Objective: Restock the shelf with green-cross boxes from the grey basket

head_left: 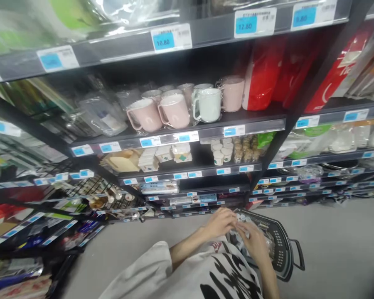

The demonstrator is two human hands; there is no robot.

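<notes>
My left hand [220, 222] and my right hand [252, 237] meet in front of my shirt, above the near side of a dark grey shopping basket [282, 232]. The fingers of both hands are curled together, with the fingertips touching or nearly so. Whatever may be between them is too small or hidden to make out. Inside the basket lie clear-wrapped items [269, 245], partly covered by my right hand and forearm. The basket's handle [298, 254] sticks out to the right.
Ahead, a dark shelf rack holds wrapped pink mugs [176, 110], a pale green mug [208, 104] and red packages [263, 77]. Paper cups [221, 151] sit one shelf lower. Another rack with packaged goods [18, 274] stands at left. Grey floor [336, 241] shows right of the basket.
</notes>
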